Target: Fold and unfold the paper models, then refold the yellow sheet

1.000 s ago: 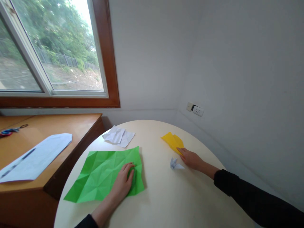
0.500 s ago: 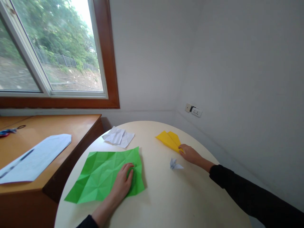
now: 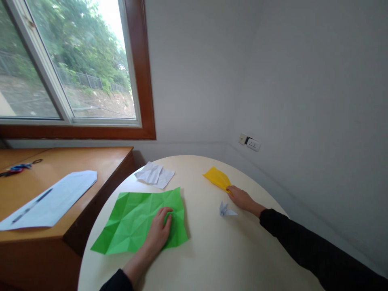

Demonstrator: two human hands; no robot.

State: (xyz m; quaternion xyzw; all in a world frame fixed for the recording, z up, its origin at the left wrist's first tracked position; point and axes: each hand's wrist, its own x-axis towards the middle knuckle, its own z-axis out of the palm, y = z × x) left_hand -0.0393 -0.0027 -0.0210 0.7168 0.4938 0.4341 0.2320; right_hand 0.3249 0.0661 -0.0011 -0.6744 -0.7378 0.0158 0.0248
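On the round table (image 3: pixel 212 258), the left hand (image 3: pixel 160 232) lies flat, fingers spread, on the creased green paper (image 3: pixel 133 220), while the right hand (image 3: pixel 241 198) touches the near tip of the folded yellow paper (image 3: pixel 216 178), its grip hidden, beside a small white crane (image 3: pixel 224 209).

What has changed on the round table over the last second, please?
The right hand has pushed the yellow paper a little farther from the person, fingertips at its near end. The left hand stays flat on the green sheet; the small paper crane and white paper have not moved.
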